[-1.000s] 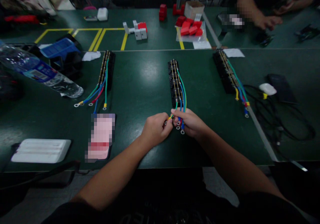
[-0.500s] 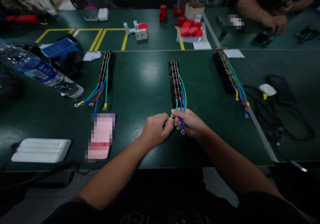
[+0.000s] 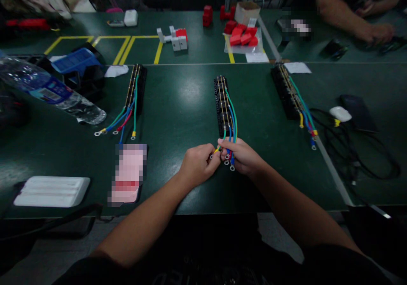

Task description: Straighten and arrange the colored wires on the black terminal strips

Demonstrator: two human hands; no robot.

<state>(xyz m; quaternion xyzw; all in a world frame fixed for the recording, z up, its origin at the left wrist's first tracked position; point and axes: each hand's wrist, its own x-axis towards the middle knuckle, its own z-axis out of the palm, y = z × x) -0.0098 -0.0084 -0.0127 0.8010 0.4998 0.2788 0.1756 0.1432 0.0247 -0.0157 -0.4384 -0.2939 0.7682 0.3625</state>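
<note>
A black terminal strip (image 3: pixel 221 103) lies in the middle of the green table (image 3: pixel 178 107), with green, blue and red wires (image 3: pixel 233 119) running from it toward me. My left hand (image 3: pixel 197 165) pinches the yellow-green wire end (image 3: pixel 215 151) with its ring lug. My right hand (image 3: pixel 242 155) is closed round the bundle of wire ends just beside it, ring lugs (image 3: pixel 229 163) poking out below the fingers. Both hands touch each other at the near end of the strip.
Two more wired terminal strips lie at the left (image 3: pixel 135 88) and right (image 3: pixel 288 90). A water bottle (image 3: pixel 47 90), a blue basket (image 3: pixel 76 61) and a white flat case (image 3: pixel 52 191) sit left. Black cables (image 3: pixel 356 149) and a white mouse (image 3: pixel 340 113) lie right. Red blocks (image 3: pixel 241 34) sit far back. Another person's arm (image 3: pixel 349 15) rests far right.
My hands have stayed put on the wire ends. The other person's hand at the far right has slid further right along the table.
</note>
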